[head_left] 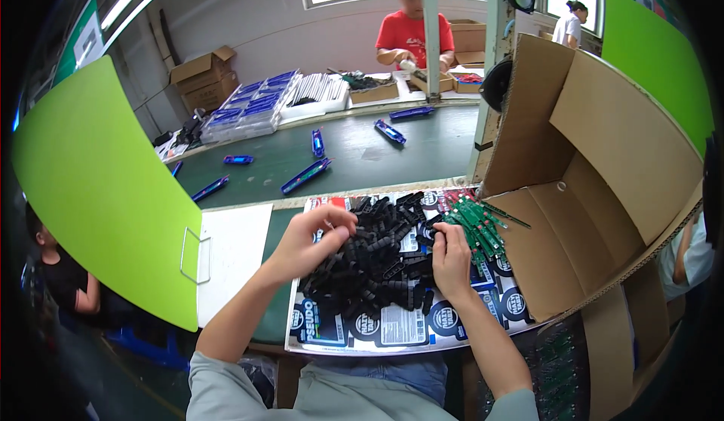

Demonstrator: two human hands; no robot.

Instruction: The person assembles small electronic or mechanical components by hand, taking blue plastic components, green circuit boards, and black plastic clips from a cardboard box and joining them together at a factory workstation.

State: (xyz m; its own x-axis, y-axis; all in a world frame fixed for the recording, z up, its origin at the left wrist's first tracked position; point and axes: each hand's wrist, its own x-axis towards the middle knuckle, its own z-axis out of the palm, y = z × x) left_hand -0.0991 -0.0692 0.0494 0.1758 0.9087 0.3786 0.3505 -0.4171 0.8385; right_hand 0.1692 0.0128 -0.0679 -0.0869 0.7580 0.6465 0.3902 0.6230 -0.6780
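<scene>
Beyond both hands a green bench crosses the view. A tall cardboard box stands open to the right of the person's right grip, and a printed sheet lies beneath and between that one and the left grip. On the sheet, the heaped black parts fill the space between the two, their long axes turned every way. The left grip hangs over the heap's left edge, thumb and fingertips near each other; whether they pinch anything cannot be told. The right grip points down at the heap's right edge, fingers bunched and dark parts just by their tips; whether it is clamped on one cannot be told either. Just right of it lie the green strips, clearly nearer to this hand, most of them slanting with their near ends toward the right. Well ahead of both grips, blue pieces lie scattered on the bench. Smallest is the printing: round dark badges and pale lettering on the sheet, partly legible around the heap and left unquoted here.
</scene>
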